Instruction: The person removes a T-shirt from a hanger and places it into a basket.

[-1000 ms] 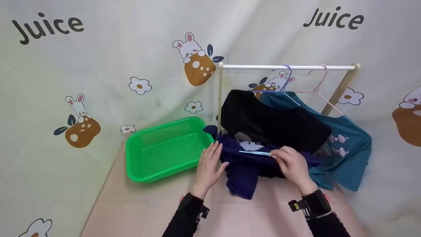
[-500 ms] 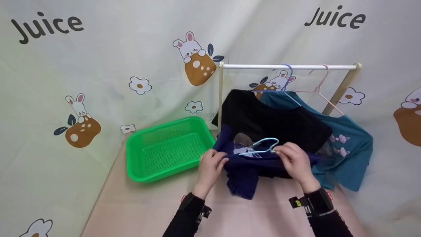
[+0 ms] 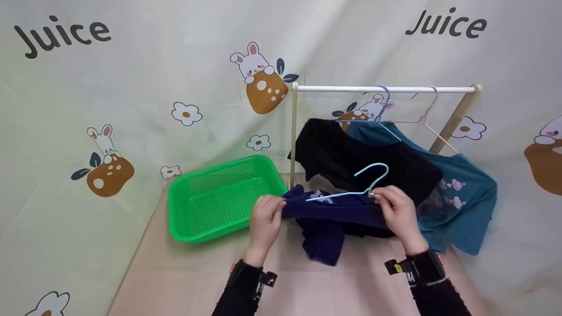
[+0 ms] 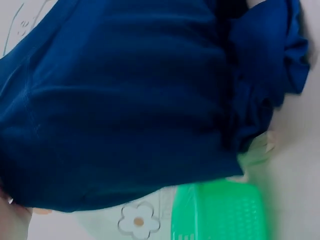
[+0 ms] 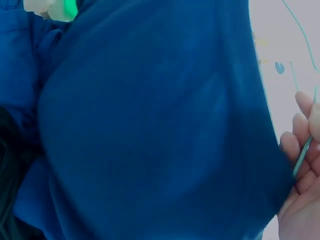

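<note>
A navy T-shirt [image 3: 333, 213] is held up in front of the rack, its fabric stretched between both hands and one sleeve hanging down. My left hand [image 3: 265, 216] pinches the shirt's edge at its left end. With thumb and fingers my right hand [image 3: 400, 215] holds a light blue hanger [image 3: 340, 195] just below the hook. The hanger's left arm lies along the shirt's neckline, and its hook points up. In the right wrist view the fingers [image 5: 302, 130] are curled round the hanger's thin wire beside the cloth. Navy cloth fills most of the left wrist view.
A white-barred clothes rack [image 3: 342, 89] stands behind, with a black shirt [image 3: 373, 153] on a purple hanger [image 3: 385, 98] and a teal shirt [image 3: 474, 188] on a pink hanger [image 3: 432, 103]. A green basket [image 3: 175, 215] sits left on the pink tabletop [image 3: 197, 281].
The right hand has turned the hanger so its hook stands up. The left hand first lay flat on the shirt, then pinched its edge and drew it left and toward me.
</note>
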Tool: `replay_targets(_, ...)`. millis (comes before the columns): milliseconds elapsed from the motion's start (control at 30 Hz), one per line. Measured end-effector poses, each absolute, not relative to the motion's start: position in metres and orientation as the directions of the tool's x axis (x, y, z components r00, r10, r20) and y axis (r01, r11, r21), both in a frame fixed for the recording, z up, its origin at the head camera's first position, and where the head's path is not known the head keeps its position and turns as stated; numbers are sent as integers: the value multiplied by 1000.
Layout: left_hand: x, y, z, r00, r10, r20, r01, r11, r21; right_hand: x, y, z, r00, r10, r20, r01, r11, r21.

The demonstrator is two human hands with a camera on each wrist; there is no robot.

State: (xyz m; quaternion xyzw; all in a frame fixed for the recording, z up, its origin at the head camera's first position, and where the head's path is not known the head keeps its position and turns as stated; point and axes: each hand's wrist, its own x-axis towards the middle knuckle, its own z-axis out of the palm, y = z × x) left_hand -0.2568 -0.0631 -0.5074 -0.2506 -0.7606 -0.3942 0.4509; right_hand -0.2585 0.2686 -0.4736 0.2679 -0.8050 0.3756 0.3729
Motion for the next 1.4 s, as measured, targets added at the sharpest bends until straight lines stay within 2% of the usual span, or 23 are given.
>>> replay_targets(333, -253, -93, -500, -510, -140, 849, 691, 521, 501, -258, 274, -476, -643, -47, 765, -641, 580, -503)
replay_targets(567, -251, -104, -501, -479, -257, 839, 641, 551, 535, -244, 258, -458, -697, 29, 716, -601, 522, -606)
replay_targets(633, -250, -103, -504, -483, -230, 845, 637, 569, 519, -239, 251, -452, -711, 28, 702, -595, 507, -623)
replay_targets(833, -250, -96, -524, -545, -63, 836, 640, 613, 464, -237, 237, -457, -769, 22, 638, -564, 445, -695)
replay_targets(1067, -249, -84, -562, -639, 79, 765, 609, 659, 441, -255, 223, -485, -860, 118, 496, -467, 211, -859)
replay_targets(1267, -243, -77, -587, -723, 124, 680, 564, 674, 477, -265, 213, -491, -862, 190, 471, -482, -13, -876)
replay_targets(1400, -241, -78, -598, -771, 118, 626, 515, 694, 503, -266, 213, -486, -854, 217, 472, -495, -60, -867)
